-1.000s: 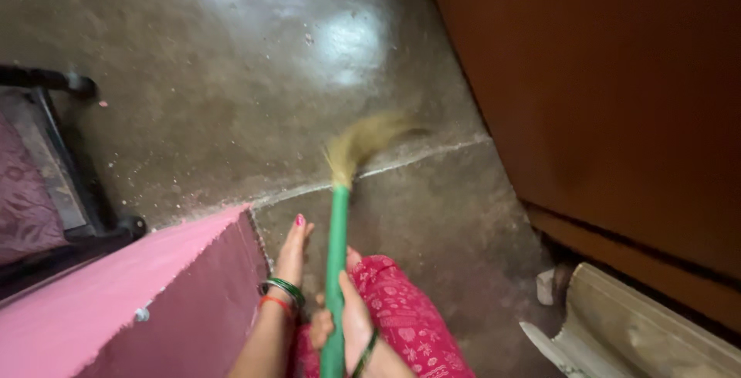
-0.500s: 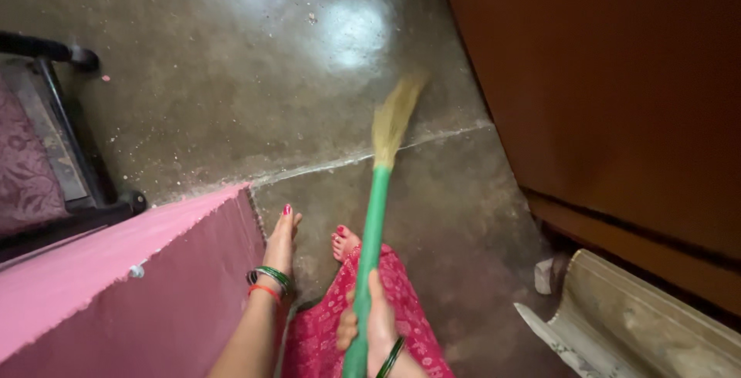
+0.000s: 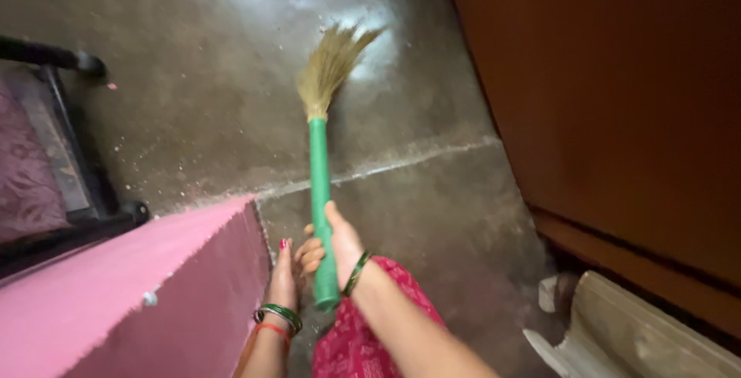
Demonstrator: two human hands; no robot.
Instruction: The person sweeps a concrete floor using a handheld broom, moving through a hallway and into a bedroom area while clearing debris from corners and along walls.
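My right hand (image 3: 333, 248) grips the green handle of a broom (image 3: 318, 193) near its lower end. The broom's straw-coloured bristles (image 3: 330, 65) reach forward over the dark concrete floor (image 3: 216, 100), by a bright reflection. My left hand (image 3: 284, 279) hangs with fingers straight beside the pink wall (image 3: 116, 293), holding nothing. It wears green and red bangles at the wrist. A red patterned garment (image 3: 370, 332) shows below my right forearm.
A dark metal-framed seat with a purple cushion (image 3: 31, 170) stands at the left. A brown wooden door or cupboard (image 3: 617, 100) fills the right side. A pale carved wooden piece (image 3: 656, 332) lies at the lower right. A pale seam (image 3: 401, 166) crosses the floor.
My right arm has stretched forward and the broom has swung out, its bristles moving farther away and to the left. My left hand stays beside the pink wall.
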